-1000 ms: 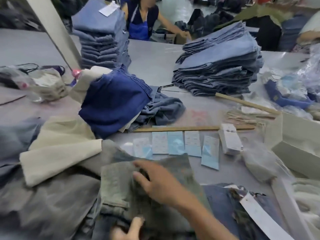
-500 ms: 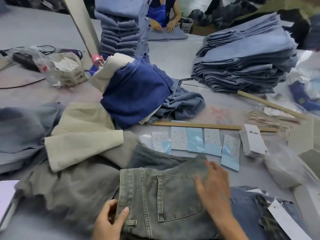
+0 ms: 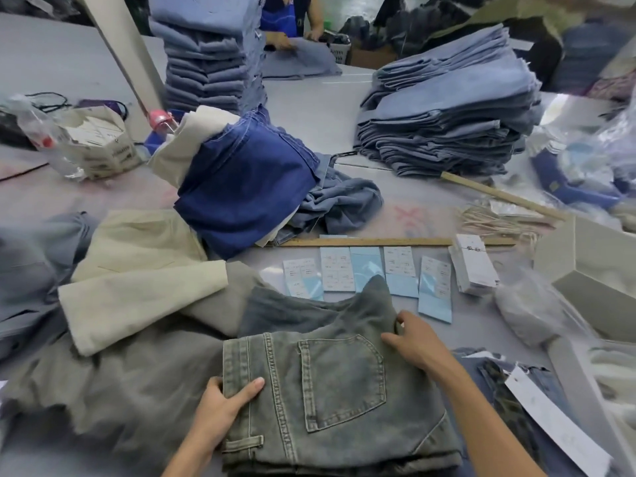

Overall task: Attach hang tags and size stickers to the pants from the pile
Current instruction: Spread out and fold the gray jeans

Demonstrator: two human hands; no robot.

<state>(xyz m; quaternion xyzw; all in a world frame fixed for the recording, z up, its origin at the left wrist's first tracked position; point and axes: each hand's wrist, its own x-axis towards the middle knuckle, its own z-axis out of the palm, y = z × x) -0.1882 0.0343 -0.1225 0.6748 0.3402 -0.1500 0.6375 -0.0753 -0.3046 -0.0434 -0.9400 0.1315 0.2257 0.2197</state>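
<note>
A pair of grey-green pants [image 3: 330, 401] lies folded at the bottom middle of the frame, with a back pocket [image 3: 340, 380] facing up. The left hand [image 3: 227, 404] grips the waistband edge on the left side of the pants, thumb on top and fingers curled under the cloth. The right hand [image 3: 413, 342] pinches the cloth at the upper right corner of the pants, where the fabric bunches up into a little peak. The two hands are well apart, one on each side of the pants.

Just above the pants, in the middle of the frame, a row of light blue sticker sheets [image 3: 368, 277] lies flat on the grey table [image 3: 344, 108]. One sheet is partly hidden under the peak of cloth. To the right of the sheets sits a stack of white hang tags [image 3: 473, 266]. A long wooden ruler [image 3: 371, 242] lies just above the sheets.

To the left is a messy pile of pants [image 3: 113, 356], grey and cream. A dark blue pair [image 3: 244, 187] is heaped up in the middle left. Two tall stacks of folded blue jeans stand farther back, one at the upper middle [image 3: 206, 53] and one at the upper right [image 3: 447, 108]. At the top of the frame another person [image 3: 285, 18] in a blue apron works at the far side of the table.
</note>
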